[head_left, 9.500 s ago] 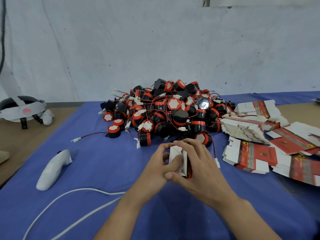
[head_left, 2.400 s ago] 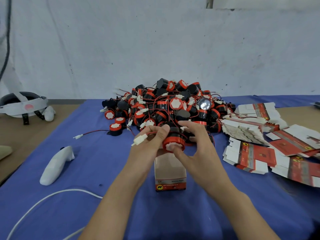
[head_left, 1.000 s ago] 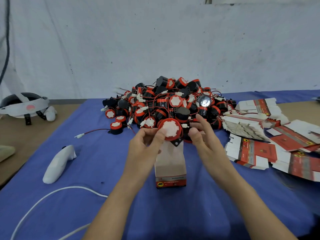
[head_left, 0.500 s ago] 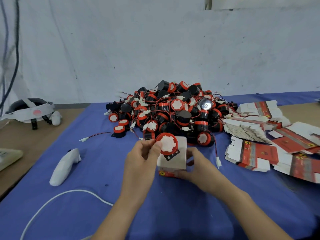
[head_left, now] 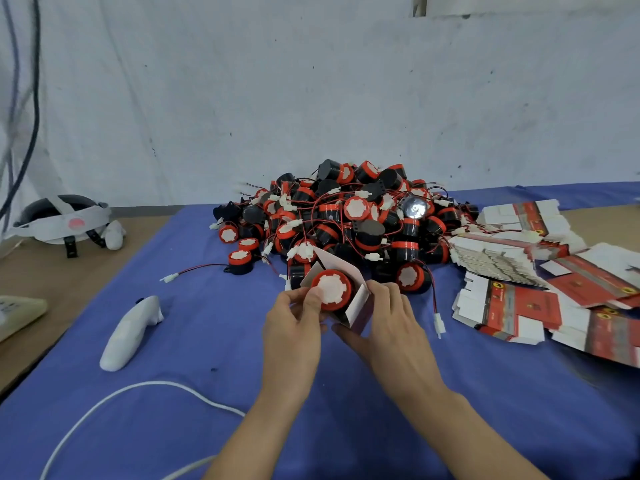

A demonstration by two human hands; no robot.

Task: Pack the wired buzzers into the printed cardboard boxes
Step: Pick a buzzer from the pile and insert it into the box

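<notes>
Buzzer (head_left: 331, 290) in open box (head_left: 355, 308) | left hand (head_left: 292, 327) pinching buzzer | right hand (head_left: 388, 323) gripping box

We see a blue cloth (head_left: 180, 341) on a tan table (head_left: 41, 282). The heaped buzzers (head_left: 346, 220) are black with red bands, white faces, and red wires ending in white plugs. The one buzzer (head_left: 331, 289) in the white-flapped box (head_left: 356, 306) shows a red rim and white face. The flat cartons (head_left: 512, 303) are red and white with small yellow marks, perhaps logos. A white controller (head_left: 128, 334) and white cable (head_left: 114, 400) lie nearby.
</notes>
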